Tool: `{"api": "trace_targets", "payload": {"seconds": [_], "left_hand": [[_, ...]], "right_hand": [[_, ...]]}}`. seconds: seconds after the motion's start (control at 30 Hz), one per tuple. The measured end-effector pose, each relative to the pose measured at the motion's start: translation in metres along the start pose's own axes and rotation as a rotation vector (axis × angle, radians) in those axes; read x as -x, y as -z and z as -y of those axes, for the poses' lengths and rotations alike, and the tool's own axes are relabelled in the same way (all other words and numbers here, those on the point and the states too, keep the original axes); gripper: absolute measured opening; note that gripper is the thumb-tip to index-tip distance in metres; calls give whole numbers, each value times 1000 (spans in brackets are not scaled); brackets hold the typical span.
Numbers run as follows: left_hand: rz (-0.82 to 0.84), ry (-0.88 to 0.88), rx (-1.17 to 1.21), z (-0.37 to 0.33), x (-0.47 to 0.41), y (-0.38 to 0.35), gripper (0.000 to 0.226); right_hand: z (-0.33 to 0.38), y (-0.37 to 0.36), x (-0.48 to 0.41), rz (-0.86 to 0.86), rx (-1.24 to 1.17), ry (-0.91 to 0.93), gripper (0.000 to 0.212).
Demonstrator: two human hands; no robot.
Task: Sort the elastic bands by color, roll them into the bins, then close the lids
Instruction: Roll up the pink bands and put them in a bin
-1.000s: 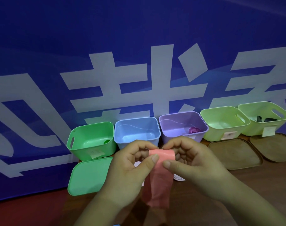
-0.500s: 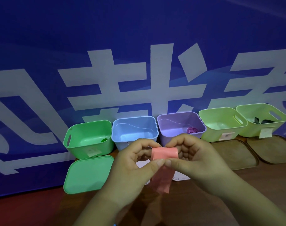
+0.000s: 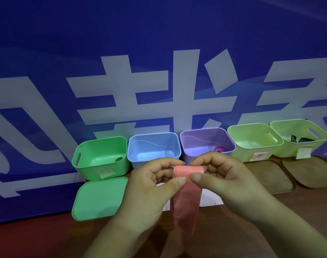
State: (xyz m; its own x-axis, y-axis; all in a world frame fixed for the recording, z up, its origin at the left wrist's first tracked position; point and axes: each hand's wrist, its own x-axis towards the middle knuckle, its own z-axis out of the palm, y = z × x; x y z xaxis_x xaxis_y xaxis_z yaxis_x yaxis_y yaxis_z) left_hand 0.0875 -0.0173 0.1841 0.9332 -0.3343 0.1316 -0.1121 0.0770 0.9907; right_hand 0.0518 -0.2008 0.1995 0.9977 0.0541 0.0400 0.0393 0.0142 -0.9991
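A pink band [image 3: 186,202] sits at centre, its rolled top pinched between the left hand [image 3: 149,185] from 9 o'clock and the right hand [image 3: 224,179] from 3, both curled round it. The tail hangs limp toward 6. It is likely light and soft, best gripped at the roll.

At frame centre, left hand [image 3: 149,185] and right hand [image 3: 222,181] pinch a salmon-pink flat elastic band [image 3: 186,198], its top rolled, below five open plastic bins

There are five bins [image 3: 153,146], one green lid [image 3: 101,198], two brown lids [image 3: 267,175], two hands [image 3: 149,187] and one pink band [image 3: 186,202].
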Motion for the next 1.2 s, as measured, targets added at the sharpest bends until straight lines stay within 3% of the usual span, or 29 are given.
{"api": "trace_targets", "payload": {"seconds": [0.23, 0.33, 0.5, 0.57, 0.7, 0.93, 1.2], "left_hand": [[49, -46, -142, -1, 2, 6, 34], [63, -64, -199, 0, 1, 8, 32], [61, -111, -258, 5, 0, 10, 22], [48, -106, -225, 6, 0, 9, 21], [11, -71, -137, 8, -1, 6, 22], [-2, -27, -26, 13, 0, 8, 33], [67, -166, -316, 16, 0, 17, 19]], "right_hand": [[2, -2, 0, 1, 42, -26, 22], [3, -2, 0, -4, 169, -17, 17], [5, -4, 0, -44, 320, 3, 34], [5, -4, 0, -46, 296, 16, 35], [3, -6, -1, -33, 125, 30, 10], [-1, -9, -2, -80, 68, 66, 17], [-3, -13, -6, -111, 167, 72, 10]]}}
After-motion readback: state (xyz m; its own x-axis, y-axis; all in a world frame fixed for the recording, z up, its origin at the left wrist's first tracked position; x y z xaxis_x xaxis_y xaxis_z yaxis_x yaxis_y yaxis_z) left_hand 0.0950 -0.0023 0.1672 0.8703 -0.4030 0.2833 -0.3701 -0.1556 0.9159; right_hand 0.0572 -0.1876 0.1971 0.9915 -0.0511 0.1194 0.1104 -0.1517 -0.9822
